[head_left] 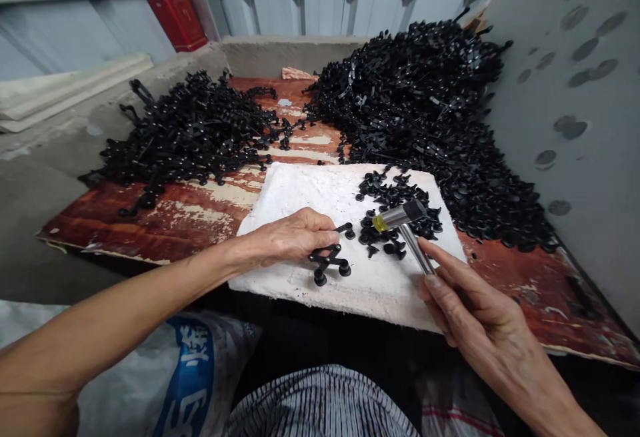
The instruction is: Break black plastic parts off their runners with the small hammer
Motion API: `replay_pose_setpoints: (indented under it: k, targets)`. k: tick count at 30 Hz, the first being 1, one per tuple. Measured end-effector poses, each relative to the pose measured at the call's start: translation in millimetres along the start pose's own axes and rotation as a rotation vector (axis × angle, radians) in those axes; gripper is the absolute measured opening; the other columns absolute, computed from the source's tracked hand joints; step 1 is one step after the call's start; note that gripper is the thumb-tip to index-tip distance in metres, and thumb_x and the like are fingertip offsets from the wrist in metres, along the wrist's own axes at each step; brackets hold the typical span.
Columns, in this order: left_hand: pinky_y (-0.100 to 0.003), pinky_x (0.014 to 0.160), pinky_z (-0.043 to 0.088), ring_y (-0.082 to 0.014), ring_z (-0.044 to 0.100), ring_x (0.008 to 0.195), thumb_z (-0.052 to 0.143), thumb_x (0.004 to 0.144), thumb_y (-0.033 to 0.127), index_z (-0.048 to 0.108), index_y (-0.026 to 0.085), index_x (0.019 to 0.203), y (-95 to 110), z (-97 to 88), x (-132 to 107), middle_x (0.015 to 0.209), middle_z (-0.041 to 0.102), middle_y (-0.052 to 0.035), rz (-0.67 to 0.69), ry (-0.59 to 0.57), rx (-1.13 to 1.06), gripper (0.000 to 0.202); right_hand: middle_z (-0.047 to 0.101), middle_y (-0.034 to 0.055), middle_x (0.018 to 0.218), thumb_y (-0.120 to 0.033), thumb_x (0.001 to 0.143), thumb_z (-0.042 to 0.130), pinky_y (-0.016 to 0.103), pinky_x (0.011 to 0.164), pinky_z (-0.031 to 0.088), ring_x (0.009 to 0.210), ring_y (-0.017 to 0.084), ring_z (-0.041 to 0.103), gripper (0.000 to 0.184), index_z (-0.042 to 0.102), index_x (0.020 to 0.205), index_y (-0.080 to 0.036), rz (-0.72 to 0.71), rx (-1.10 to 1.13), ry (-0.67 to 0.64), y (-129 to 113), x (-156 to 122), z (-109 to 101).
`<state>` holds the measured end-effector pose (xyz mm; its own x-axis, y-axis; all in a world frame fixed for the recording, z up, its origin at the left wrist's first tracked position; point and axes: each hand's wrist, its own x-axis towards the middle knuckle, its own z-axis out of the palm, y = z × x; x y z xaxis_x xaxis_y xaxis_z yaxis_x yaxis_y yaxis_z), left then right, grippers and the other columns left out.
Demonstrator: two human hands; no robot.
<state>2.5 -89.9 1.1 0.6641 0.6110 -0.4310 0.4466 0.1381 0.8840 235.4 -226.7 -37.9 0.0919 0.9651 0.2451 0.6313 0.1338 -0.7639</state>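
My left hand (293, 237) rests on a white foam block (310, 190), fingers curled down on a black plastic sprue with round caps (330, 262). My right hand (470, 300) grips the thin metal handle of a small hammer (400, 216), whose grey head with a yellow tip hovers over a small heap of loose black caps (395, 204) on the block. The hammer head is a short way right of the held sprue.
Two big piles of black plastic sprues lie on a worn red board (190, 214): one at left (185, 130), a larger one at right (430, 104). A grey panel (575, 124) walls the right side. A white and blue sack (165, 370) sits below my left arm.
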Motion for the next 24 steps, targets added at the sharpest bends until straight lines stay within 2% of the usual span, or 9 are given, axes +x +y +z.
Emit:
replay_pose_setpoints:
  k: [5,15,24]
  targets:
    - [-0.020,0.046,0.021,-0.0059,0.032,0.048,0.063,0.080,0.035,0.055,0.014,0.066,1.6,3.4,2.9,0.056,0.043,0.0040,-0.023,0.025,0.013,0.026,0.072,0.0048,0.078,-0.032,0.098,0.050,0.031,0.048,0.057,0.065,0.021,0.068,0.040,0.058,0.137,-0.029,-0.012,0.016,0.014,-0.4,0.8,0.0]
    - [-0.020,0.044,0.020,-0.0048,0.030,0.046,0.059,0.082,0.027,0.053,0.014,0.064,4.1,6.1,6.0,0.055,0.043,0.0041,-0.047,0.032,-0.030,0.023,0.070,0.0047,0.077,-0.028,0.097,0.050,0.029,0.044,0.053,0.067,0.022,0.068,0.041,0.058,0.137,-0.029,0.003,0.047,0.002,1.8,0.3,0.6]
    - [-0.020,0.045,0.022,-0.0052,0.031,0.047,0.055,0.084,0.027,0.053,0.014,0.064,3.0,6.5,7.2,0.055,0.042,0.0042,-0.026,0.034,0.037,0.024,0.072,0.0054,0.084,-0.027,0.097,0.050,0.032,0.048,0.057,0.072,0.023,0.070,0.042,0.057,0.138,-0.031,0.008,0.042,-0.006,1.0,-0.6,-1.2]
